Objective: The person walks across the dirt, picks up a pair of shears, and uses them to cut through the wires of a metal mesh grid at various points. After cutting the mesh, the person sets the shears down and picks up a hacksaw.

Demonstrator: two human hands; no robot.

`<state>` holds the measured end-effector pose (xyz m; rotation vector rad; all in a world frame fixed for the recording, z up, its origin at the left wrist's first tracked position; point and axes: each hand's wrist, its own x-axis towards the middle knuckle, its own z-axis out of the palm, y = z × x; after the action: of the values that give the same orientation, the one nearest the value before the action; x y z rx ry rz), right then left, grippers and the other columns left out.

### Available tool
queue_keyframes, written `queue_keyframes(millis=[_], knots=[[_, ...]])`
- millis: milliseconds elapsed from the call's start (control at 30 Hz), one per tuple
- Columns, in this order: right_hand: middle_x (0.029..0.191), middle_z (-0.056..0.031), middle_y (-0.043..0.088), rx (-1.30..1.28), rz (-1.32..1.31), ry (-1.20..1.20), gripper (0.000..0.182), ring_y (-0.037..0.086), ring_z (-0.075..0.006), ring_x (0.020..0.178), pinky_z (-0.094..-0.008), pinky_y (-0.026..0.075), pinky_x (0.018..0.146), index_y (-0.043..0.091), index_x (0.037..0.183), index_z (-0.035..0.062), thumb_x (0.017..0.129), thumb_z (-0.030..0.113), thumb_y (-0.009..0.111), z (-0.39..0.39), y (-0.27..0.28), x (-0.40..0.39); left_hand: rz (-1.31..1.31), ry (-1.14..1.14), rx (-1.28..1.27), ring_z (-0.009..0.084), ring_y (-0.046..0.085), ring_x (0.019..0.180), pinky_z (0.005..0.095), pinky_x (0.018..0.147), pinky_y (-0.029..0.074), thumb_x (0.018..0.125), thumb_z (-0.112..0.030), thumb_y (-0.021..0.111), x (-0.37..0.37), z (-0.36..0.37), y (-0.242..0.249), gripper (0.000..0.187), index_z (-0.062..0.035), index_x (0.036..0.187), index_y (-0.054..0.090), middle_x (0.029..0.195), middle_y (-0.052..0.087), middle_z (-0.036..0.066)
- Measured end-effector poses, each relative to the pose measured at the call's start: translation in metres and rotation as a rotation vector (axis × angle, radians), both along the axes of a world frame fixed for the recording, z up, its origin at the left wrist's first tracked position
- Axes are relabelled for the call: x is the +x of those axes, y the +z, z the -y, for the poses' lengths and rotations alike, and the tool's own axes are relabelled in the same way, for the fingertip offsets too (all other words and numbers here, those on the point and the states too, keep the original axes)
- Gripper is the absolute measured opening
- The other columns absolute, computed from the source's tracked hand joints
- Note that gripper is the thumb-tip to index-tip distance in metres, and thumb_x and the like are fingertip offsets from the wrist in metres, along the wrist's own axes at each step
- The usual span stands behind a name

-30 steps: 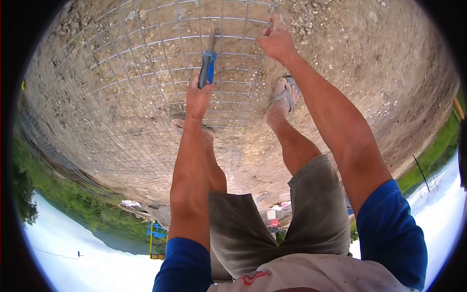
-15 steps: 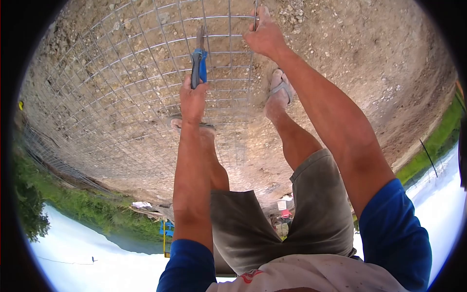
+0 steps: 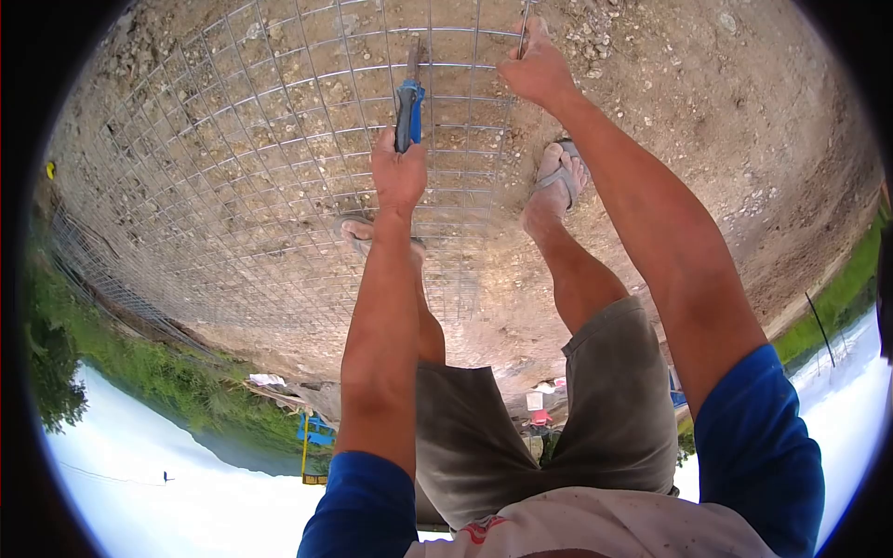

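My left hand (image 3: pixel 400 177) is closed round the end of a pair of pliers (image 3: pixel 408 116) with blue and dark grey handles. Their narrow metal jaws point away from me and overlap the wires of a welded wire mesh (image 3: pixel 307 139). My right hand (image 3: pixel 539 70) grips the mesh's right edge wire, thumb toward the grid and fingers partly hidden behind it. The mesh spreads over the dirt below and to the left of my hands.
Stony brown dirt (image 3: pixel 670 121) covers the ground. My sandalled right foot (image 3: pixel 558 181) stands right of the mesh edge; my left foot (image 3: pixel 358 232) shows through the grid. Behind me are a white container (image 3: pixel 534 401), a red item (image 3: pixel 539 418) and green plants (image 3: pixel 177 377).
The view has shifted, so hands, pliers, mesh and feet all appear farther right. Both hands keep their grips, and the pliers stay over the mesh.
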<state>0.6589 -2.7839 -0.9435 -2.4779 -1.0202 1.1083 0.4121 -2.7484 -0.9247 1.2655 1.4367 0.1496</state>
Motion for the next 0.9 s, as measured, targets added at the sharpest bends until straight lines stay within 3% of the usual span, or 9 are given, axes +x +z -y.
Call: queue_keyframes(millis=[400,600,700,833,900], knots=[[0.08,-0.0065,0.059,0.018,-0.115,-0.194,0.054,0.059,-0.0209,0.071,-0.035,0.048,0.068,0.042,0.12,0.0075,0.073,0.019,0.066,-0.005,0.02,0.0,-0.055,-0.048,0.038,0.0106,0.044,0.06,0.0281,0.054,0.038,0.075,-0.007,0.053,0.005,-0.003,0.018,0.004,-0.0048,0.075,0.051,0.065,0.048,0.002],[0.079,-0.0071,0.06,0.024,-0.159,-0.215,0.055,0.06,-0.0222,0.071,-0.0357,0.048,0.068,0.042,0.119,0.007,0.072,0.02,0.066,-0.005,0.018,0.001,-0.035,-0.015,0.056,0.0149,0.043,0.057,0.031,0.055,0.04,0.074,-0.008,0.053,0.005,-0.001,0.013,0.006,-0.0031,0.076,0.05,0.062,0.047,0.005],[0.081,-0.0081,0.061,0.033,-0.099,-0.183,0.056,0.061,-0.0246,0.074,-0.0364,0.048,0.071,0.041,0.118,0.0061,0.072,0.022,0.068,-0.005,0.015,0.001,-0.081,-0.057,0.086,0.0183,0.05,0.06,0.0335,0.057,0.042,0.075,-0.008,0.054,0.003,0.001,0.012,0.007,-0.0038,0.078,0.05,0.064,0.051,0.007],[0.105,-0.0193,0.061,-0.06,0.108,0.001,0.078,0.06,-0.0322,0.097,-0.0369,0.047,0.086,0.031,0.132,-0.003,0.074,0.032,0.07,-0.005,0.009,-0.009,-0.238,-0.124,0.107,0.0262,0.059,0.065,0.0373,0.062,0.046,0.076,-0.01,0.055,0.003,0.002,0.004,0.012,-0.003,0.085,0.051,0.069,0.058,0.012],[0.12,-0.0266,0.055,-0.055,0.419,-0.007,0.093,0.056,-0.0366,0.11,-0.0372,0.043,0.095,0.022,0.139,-0.0086,0.075,0.038,0.07,0.002,-0.004,-0.037,-0.268,-0.09,0.04,0.0293,0.061,0.068,0.0387,0.064,0.047,0.076,-0.011,0.057,0.003,-0.005,0.005,0.017,-0.0018,0.089,0.052,0.073,0.061,0.014]])
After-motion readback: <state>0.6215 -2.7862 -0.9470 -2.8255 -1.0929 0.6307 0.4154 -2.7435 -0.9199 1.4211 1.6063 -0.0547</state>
